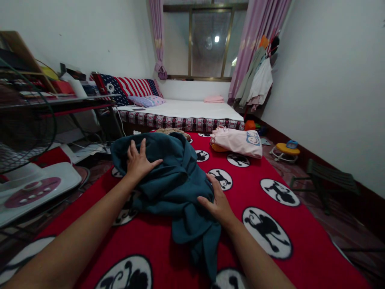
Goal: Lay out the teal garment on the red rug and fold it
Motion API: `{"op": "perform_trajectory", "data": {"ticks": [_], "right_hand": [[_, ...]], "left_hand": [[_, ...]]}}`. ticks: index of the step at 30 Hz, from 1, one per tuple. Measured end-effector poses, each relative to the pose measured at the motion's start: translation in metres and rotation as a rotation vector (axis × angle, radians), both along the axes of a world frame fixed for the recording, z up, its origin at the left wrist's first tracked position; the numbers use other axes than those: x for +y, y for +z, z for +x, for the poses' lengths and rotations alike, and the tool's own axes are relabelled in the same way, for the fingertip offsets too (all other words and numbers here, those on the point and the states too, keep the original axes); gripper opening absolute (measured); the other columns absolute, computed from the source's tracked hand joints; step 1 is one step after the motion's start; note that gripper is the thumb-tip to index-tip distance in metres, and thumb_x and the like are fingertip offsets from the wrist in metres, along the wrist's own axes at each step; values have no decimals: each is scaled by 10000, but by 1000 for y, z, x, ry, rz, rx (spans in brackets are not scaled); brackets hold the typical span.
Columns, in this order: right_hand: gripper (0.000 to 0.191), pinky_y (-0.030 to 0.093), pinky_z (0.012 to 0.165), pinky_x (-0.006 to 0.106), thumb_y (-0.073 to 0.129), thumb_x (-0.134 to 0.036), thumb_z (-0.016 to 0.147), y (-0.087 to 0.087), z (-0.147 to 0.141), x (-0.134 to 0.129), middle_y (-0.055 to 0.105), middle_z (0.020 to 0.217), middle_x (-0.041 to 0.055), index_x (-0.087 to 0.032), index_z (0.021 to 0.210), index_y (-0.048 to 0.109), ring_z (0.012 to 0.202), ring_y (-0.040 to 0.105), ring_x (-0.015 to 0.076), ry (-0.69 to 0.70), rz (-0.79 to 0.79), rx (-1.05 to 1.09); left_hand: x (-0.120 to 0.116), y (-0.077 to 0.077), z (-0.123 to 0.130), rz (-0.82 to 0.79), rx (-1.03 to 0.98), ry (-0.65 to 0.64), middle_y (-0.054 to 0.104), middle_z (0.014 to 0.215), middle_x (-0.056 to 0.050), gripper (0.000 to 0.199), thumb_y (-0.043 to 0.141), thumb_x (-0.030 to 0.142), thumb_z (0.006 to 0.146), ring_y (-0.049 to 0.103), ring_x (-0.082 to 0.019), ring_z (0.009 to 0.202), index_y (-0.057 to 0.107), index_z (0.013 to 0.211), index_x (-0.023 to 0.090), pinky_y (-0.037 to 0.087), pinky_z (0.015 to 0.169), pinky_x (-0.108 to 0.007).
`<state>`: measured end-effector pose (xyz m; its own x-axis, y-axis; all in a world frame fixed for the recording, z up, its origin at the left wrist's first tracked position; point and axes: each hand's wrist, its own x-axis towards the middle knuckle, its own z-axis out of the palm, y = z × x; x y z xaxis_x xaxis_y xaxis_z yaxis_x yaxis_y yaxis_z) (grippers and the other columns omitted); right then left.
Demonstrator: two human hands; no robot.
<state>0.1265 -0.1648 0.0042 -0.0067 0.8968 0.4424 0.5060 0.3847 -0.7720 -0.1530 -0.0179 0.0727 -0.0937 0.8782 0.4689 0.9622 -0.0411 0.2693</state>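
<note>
A dark teal garment [168, 176] lies crumpled on a red blanket [240, 184] patterned with white ovals and black figures. My left hand [139, 160] rests on the garment's upper left part, fingers spread. On its right side, my right hand [217, 199] touches the cloth edge with thumb and fingers apart. A loose strip of the garment trails toward me below the right hand. Which kind of garment it is cannot be made out, as it is bunched up.
Folded pink clothing [237, 141] lies at the blanket's far right, and a brown patterned cloth [174, 131] sits behind the garment. A fan [27, 120] and cluttered desk [90, 98] stand left. Right are a yellow stool [285, 149] and a dark folding stool [329, 176].
</note>
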Motion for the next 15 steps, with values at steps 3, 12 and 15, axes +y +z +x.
{"op": "perform_trajectory", "data": {"ticks": [3, 12, 15], "right_hand": [[881, 325, 1116, 487, 708, -535, 721, 0, 1, 2, 414, 1474, 149, -201, 1453, 349, 1361, 391, 310, -26, -71, -16], [1010, 434, 1031, 468, 675, -684, 645, -11, -1, 15, 485, 1404, 222, -153, 1441, 348, 1269, 515, 320, -91, -299, 475], [883, 503, 941, 483, 620, -712, 687, -19, 0, 25, 635, 1227, 186, -183, 1376, 463, 1141, 612, 324, -82, -251, 532]], "left_hand": [[4, -13, -7, -106, 24, 32, 305, 1478, -259, 1173, 634, 742, 643, 362, -467, 1312, 129, 1536, 175, 381, 1008, -548], [-31, -8, 15, -32, -100, -326, 685, 1063, -103, 335, 486, 366, 869, 638, -284, 998, 616, 1123, 191, 485, 878, -357], [-73, -6, 52, -67, -240, -723, 676, 869, -62, 189, 465, 303, 890, 644, -218, 835, 620, 849, 203, 491, 770, -310]]}}
